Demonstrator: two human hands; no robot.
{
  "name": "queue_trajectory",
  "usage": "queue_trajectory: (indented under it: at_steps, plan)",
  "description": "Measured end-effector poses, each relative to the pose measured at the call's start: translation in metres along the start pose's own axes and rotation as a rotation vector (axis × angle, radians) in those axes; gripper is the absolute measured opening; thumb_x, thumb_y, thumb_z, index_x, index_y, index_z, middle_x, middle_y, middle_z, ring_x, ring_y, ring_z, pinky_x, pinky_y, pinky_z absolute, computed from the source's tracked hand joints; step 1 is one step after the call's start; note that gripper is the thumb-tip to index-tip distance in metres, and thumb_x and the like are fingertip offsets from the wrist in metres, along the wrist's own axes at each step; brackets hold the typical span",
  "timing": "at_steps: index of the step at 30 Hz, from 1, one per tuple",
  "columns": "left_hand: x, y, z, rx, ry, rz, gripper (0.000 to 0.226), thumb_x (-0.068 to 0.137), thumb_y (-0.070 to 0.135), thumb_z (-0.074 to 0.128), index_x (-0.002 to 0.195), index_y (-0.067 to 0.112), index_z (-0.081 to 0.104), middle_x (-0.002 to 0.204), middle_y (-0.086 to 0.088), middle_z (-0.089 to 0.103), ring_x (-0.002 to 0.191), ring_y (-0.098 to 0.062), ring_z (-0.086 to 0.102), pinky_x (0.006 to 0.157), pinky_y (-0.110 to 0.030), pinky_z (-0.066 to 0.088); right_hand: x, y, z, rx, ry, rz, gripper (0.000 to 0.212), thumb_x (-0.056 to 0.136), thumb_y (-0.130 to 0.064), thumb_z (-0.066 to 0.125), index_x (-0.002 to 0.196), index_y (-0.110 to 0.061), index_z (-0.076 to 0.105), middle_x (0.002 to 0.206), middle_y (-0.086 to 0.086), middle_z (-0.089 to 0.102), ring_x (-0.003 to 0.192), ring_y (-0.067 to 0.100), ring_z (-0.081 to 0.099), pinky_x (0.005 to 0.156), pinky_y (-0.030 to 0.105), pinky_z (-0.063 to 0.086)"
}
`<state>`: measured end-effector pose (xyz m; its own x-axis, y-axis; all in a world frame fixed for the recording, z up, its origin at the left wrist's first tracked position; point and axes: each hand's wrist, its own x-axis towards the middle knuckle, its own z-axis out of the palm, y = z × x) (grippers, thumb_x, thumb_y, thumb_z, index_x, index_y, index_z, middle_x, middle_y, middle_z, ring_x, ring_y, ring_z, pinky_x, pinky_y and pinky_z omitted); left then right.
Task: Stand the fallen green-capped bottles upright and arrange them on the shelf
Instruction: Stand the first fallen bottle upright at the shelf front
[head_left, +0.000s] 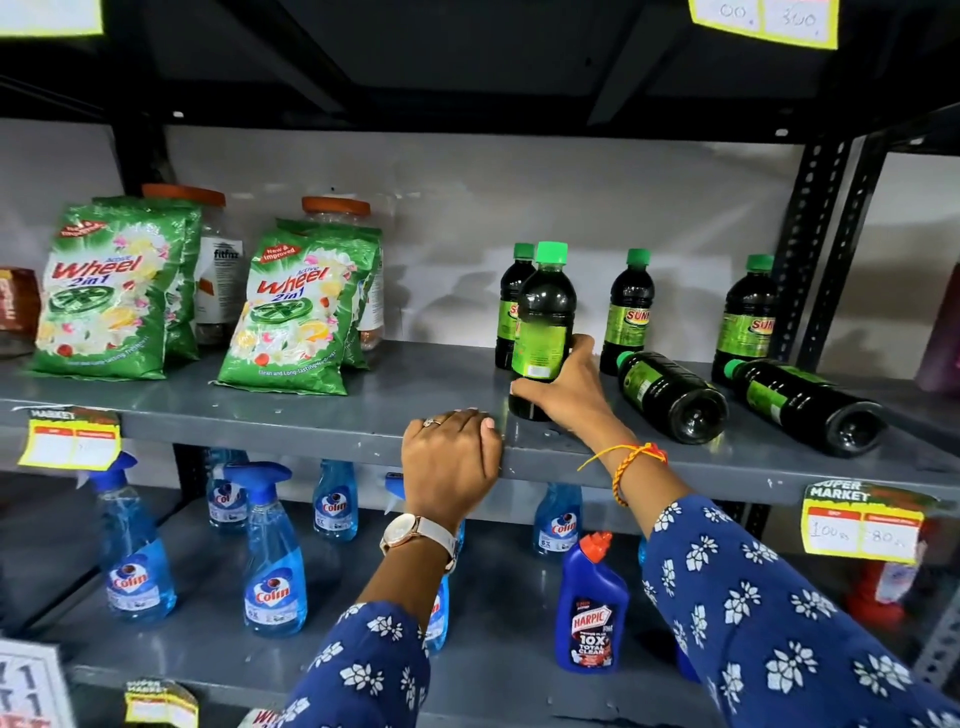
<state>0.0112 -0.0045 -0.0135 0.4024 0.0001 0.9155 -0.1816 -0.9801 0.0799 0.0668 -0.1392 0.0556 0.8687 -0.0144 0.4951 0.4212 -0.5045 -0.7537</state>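
Just to the right of the person's right hand (558, 387), two dark plastic bottles with green caps lie on their sides on the grey metal shelf (322, 415). That hand is closed around the lower body of an upright green-capped bottle (540, 332), which stands near the shelf's front edge, just in front of another standing one (511, 306). The left hand (449, 457) holds nothing; its fingers are curled over the shelf's front lip, as if for balance.

The nearer fallen bottle (670, 395) lies just beside the right wrist, its long axis running front to back: cap pointing toward the rear wall, base toward the front edge. The farther fallen bottle (805, 405) lies the same way, further right. Two more bottles (628, 312) stand behind them.

The right hand looks much the closer to both. I judge the next reach is a short sideways one, tipping the base down and the cap up.
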Motion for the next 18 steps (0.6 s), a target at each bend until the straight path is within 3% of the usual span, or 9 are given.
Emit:
queue_trajectory:
  at_steps: [2,7,11,14,18]
  plan:
    - [-0.0004,0.0003,0.0001,0.002,-0.002,-0.002,0.038,0.085,0.023,0.037,0.067,0.014,0.07,0.068,-0.002,0.07,0.057,-0.022,0.063,0.058,-0.029,0.042,0.0011,0.0018,-0.0015,0.087,-0.045,0.034,0.06,0.07,-0.018,0.072,0.114,-0.012,0.032,0.105,0.004,0.05,0.099,0.024,0.052,0.076,0.027,0.036]
    - [-0.0008,-0.0004,0.0012,0.0,-0.01,-0.008,0.039,0.085,0.024,0.036,0.069,0.014,0.07,0.07,-0.002,0.07,0.058,-0.021,0.062,0.059,-0.03,0.042,0.0024,0.0055,0.0002,0.16,-0.04,-0.008,0.086,0.057,-0.028,0.085,0.121,-0.015,0.029,0.117,0.005,0.049,0.106,0.021,0.052,0.089,0.033,0.044]
    - [-0.0013,-0.0002,0.0013,0.003,-0.018,-0.008,0.039,0.085,0.024,0.037,0.07,0.014,0.071,0.071,-0.002,0.071,0.059,-0.021,0.063,0.059,-0.029,0.041,0.0015,0.0051,-0.0042,0.216,-0.036,0.011,0.082,0.065,-0.01,0.078,0.129,-0.014,0.026,0.1,0.0,0.054,0.095,0.019,0.054,0.081,0.028,0.041]
    - [-0.0017,-0.0003,0.001,0.011,-0.012,0.003,0.039,0.085,0.025,0.037,0.071,0.014,0.072,0.072,-0.002,0.072,0.061,-0.021,0.064,0.06,-0.028,0.041,0.0023,0.0059,-0.0057,0.286,-0.079,0.054,0.093,0.07,-0.008,0.075,0.141,-0.016,0.015,0.09,-0.013,0.048,0.098,0.017,0.05,0.088,0.029,0.038]
    - [-0.0017,-0.0004,0.0015,0.011,0.0,0.009,0.041,0.086,0.025,0.037,0.073,0.013,0.073,0.075,-0.003,0.073,0.063,-0.021,0.066,0.063,-0.028,0.045,0.0034,0.0081,-0.0041,0.257,-0.074,0.061,0.086,0.065,-0.012,0.082,0.128,-0.01,0.023,0.089,-0.014,0.047,0.095,0.014,0.051,0.083,0.026,0.038]
